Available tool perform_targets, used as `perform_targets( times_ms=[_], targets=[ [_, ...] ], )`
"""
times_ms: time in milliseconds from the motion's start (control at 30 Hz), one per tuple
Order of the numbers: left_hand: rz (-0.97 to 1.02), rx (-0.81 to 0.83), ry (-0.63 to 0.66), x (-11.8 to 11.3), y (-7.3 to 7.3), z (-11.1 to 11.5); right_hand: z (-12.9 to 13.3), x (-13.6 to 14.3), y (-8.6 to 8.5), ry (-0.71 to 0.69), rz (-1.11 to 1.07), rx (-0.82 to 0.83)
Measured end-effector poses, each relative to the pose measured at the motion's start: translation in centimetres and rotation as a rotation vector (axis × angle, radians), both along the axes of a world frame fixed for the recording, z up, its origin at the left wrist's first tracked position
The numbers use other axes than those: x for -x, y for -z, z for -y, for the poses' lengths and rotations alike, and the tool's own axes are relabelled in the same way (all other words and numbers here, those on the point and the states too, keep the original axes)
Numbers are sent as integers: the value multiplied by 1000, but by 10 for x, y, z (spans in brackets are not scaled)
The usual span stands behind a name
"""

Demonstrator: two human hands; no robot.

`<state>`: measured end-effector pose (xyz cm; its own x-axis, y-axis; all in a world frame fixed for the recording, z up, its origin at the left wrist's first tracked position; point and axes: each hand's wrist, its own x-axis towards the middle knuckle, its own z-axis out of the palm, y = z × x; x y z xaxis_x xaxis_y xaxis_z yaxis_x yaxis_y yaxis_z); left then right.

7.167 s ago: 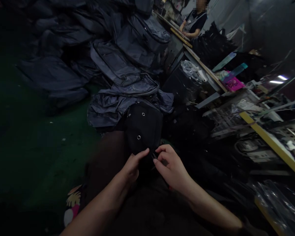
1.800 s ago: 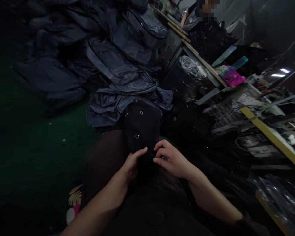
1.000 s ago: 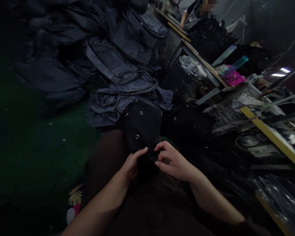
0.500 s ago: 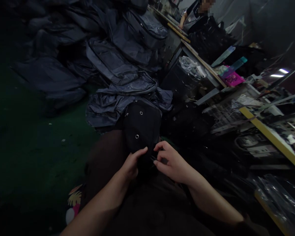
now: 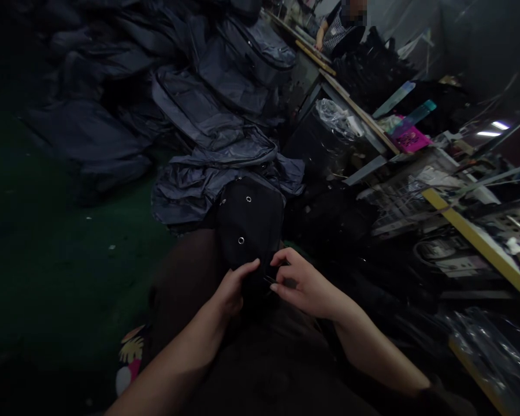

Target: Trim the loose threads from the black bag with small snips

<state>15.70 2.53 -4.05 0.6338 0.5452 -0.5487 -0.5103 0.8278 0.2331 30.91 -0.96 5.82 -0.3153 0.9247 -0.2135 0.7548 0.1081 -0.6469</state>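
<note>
A black fabric bag (image 5: 255, 216) with several metal eyelets lies over my lap, part of it resting on crumpled grey-blue lining. My left hand (image 5: 234, 289) grips the bag's near edge, its thumb on top and the other fingers hidden underneath. Close to its right, my right hand (image 5: 297, 283) is curled around small thread snips (image 5: 269, 279). Only their two thin tips show, pointing left at the bag's dark near part. The light is too dim to tell whether the tips touch the fabric or a thread.
Grey-blue bags (image 5: 212, 110) are heaped on the green floor (image 5: 82, 260) ahead and left. A workbench (image 5: 359, 110) with a pink basket (image 5: 409, 138) runs along the right. A yellow-edged table (image 5: 481, 248) stands nearer. Another person (image 5: 340, 34) is at the far bench.
The tips of the snips have shifted slightly left. My hands and the bag are almost where they were. The person at the far bench has leaned a little to the left.
</note>
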Motion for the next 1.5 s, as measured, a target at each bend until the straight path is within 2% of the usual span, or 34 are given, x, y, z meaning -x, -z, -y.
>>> perform_targets(
  times_ms=[433,1000,1300,1500],
  targets=[
    [-11,-10,1,0,-2,0,-1,-8,9,-19,-77,-54],
    [-15,12,-17,0,-3,0,-5,-12,9,-79,-72,-51],
    [-1,-8,-34,0,-5,0,-2,-7,8,-20,-63,-37],
    [-10,-7,-37,0,-4,0,-2,-7,9,-28,-71,-51]
  ],
)
